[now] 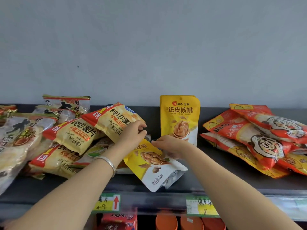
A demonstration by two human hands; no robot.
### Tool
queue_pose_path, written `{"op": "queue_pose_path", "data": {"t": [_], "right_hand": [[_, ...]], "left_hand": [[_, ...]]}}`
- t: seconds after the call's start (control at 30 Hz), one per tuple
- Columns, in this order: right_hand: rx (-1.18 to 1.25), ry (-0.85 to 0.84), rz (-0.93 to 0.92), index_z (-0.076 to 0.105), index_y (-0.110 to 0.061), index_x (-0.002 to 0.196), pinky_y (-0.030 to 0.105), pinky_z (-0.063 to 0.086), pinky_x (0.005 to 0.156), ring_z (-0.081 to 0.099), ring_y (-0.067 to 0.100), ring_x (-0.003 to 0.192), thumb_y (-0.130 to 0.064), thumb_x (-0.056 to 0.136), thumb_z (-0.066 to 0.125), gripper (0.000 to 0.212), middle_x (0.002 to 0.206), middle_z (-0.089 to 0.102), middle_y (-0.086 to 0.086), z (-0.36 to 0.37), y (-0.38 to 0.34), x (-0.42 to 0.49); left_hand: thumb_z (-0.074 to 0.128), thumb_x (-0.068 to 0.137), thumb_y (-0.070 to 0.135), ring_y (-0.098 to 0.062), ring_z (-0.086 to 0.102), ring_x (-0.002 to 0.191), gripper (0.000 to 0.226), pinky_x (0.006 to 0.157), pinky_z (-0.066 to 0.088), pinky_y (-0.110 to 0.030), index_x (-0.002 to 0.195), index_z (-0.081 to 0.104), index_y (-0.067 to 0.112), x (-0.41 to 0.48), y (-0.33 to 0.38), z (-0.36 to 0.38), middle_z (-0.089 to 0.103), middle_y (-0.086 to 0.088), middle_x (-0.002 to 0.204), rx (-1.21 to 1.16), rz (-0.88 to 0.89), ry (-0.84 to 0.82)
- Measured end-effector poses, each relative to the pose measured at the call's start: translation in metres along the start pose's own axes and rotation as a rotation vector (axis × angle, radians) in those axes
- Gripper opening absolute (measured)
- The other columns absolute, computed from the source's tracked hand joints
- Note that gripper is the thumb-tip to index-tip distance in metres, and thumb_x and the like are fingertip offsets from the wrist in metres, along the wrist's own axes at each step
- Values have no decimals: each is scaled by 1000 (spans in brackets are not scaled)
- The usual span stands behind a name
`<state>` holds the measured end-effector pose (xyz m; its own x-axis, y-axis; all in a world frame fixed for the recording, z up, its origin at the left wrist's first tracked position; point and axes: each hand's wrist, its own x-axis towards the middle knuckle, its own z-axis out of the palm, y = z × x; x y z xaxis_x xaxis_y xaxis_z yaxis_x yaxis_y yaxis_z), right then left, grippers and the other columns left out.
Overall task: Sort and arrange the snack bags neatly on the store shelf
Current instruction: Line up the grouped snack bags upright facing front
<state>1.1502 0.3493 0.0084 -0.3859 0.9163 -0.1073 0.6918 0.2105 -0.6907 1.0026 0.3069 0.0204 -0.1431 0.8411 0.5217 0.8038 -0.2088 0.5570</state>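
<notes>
Walnut bag [154,165] (top hidden) pinched by right hand [169,145].

The dark shelf [285,183] holds snack bags. A standing nut bag [180,118] is at the back. The flat nut bag [154,165] lies just left of it, chip bags [74,135] farther left, red bags [252,138] to its right.

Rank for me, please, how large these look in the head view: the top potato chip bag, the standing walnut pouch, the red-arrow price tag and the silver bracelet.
1. top potato chip bag and standing walnut pouch: look alike, unranked
2. red-arrow price tag
3. silver bracelet
</notes>
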Motion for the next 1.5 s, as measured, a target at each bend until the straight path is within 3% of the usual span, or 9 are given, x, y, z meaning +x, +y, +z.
{"op": "queue_pose_path", "data": {"t": [0.13, 0.27, 0.33, 0.5, 0.6, 0.77, 1.0, 1.27, 1.5], "right_hand": [[6, 168, 66, 60, 0, 114, 32, 47, 78, 55, 24, 87, -25, 92, 58, 33, 94, 56, 13, 5, -15, -7], [95, 309, 106, 50, 1, 132, 35, 49, 92, 58, 29, 109, -12, 97, 51, 37, 123, 58, 17, -12, -21, -28], [238, 421, 90, 48, -3, 135, 30, 52, 77, 57, 27, 101, -11, 97, 50, 39, 127, 55, 17, -26, -17, -39], [495, 758, -37, 59, -5, 111, 38, 52, 66, 60, 29, 75, -12, 97, 50, 19, 97, 64, 15, -45, 6, -66], [665, 902, -118, 55, -14, 95, 45, 54, 75, 61, 29, 80, -10, 99, 45, 11, 102, 64, 19, -48, 13, -75], [747, 853, -56, 58, -15, 107, 47, 54, 89, 64, 31, 97, 3, 96, 34, 32, 105, 67, 10, -54, 27, -60], [776, 873, 12, 45, -15, 131, 47, 53, 88, 60, 29, 100, 0, 90, 47, 43, 111, 59, 10, -69, 39, -32], [237, 1218, -135, 47, -9, 128, 41, 39, 87, 46, 37, 114, -13, 91, 57, 38, 129, 44, 16, -51, 19, -42], [175, 837, -457, 52, -13, 123, 39, 47, 89, 54, 25, 106, -14, 94, 53, 29, 123, 48, 7, 1, -23, -23]], "left_hand": [[56, 92, 18, -13, 53, 110, 27, 87, 39, -22, 118, 57, 19, -12, -7, -1, 56, 1, 119, 12, 97, -50], [56, 91, 23, -17, 51, 116, 28, 93, 42, -29, 119, 57, 22, -11, -11, -3, 54, 0, 125, 7, 118, -65], [55, 92, 24, -18, 49, 118, 30, 94, 40, -28, 122, 55, 21, -10, -10, -4, 50, -1, 128, -17, 128, -66], [56, 92, 34, -21, 43, 125, 59, 105, 37, -38, 143, 29, 22, -7, 8, 1, 40, -3, 136, -481, 9, -41], [58, 92, 32, -23, 56, 113, 69, 101, 43, -45, 148, 18, 25, -17, 27, 11, 54, 0, 124, -836, -196, -293], [59, 91, 29, -19, 44, 126, 66, 98, 41, -35, 146, 23, 30, -30, 45, 32, 41, -2, 142, -631, -71, -595], [55, 93, 29, -20, 43, 126, 60, 98, 40, -33, 145, 25, 30, -16, 53, 36, 40, -5, 142, -482, 1, -494], [55, 93, 26, -20, 45, 125, 51, 103, 40, -37, 140, 35, 24, -10, 42, 20, 43, -5, 140, -328, -39, -304], [55, 93, 19, -17, 45, 126, 39, 97, 37, -26, 131, 49, 23, -17, 18, -16, 48, 0, 137, -18, 49, 27]]}}
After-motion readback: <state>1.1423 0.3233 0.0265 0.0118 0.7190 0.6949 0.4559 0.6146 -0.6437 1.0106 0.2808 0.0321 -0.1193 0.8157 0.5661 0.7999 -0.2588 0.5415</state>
